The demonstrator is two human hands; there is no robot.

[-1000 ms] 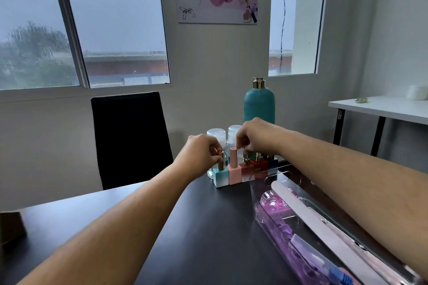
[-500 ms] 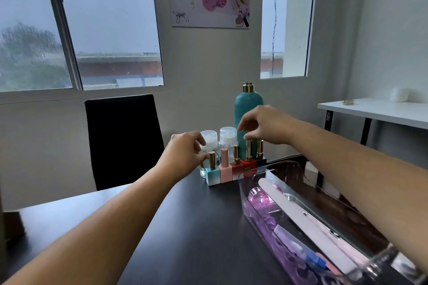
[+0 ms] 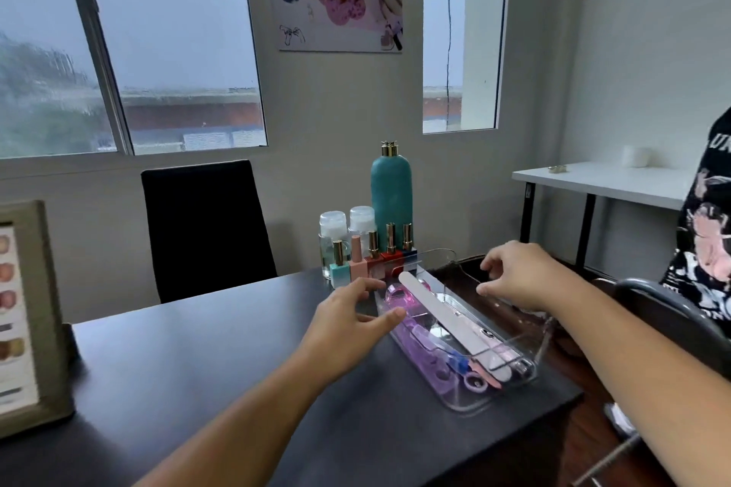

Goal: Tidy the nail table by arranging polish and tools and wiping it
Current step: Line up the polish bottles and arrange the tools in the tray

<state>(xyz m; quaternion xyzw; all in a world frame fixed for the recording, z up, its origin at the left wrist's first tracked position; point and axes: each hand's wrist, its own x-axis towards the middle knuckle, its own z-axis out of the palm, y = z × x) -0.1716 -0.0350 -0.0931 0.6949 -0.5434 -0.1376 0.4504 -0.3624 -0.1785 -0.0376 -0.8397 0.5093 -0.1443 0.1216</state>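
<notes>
Head view: the clear tray (image 3: 476, 403) lies along the tabletop's (image 3: 197, 360) right edge, with a long nail file (image 3: 439, 308) and purple tools (image 3: 419, 344) inside. Our left hand (image 3: 348, 322) is spread at its left wall. Our right hand (image 3: 518, 277) curves loosely over its right rim; contact unclear. Polish bottles (image 3: 358, 269) line the far edge, with a teal bottle (image 3: 391, 194) behind.

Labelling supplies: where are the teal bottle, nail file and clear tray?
teal bottle (image 3: 391, 198), head view, body.
nail file (image 3: 433, 302), head view, upper half.
clear tray (image 3: 494, 395), head view, near wall.
</notes>
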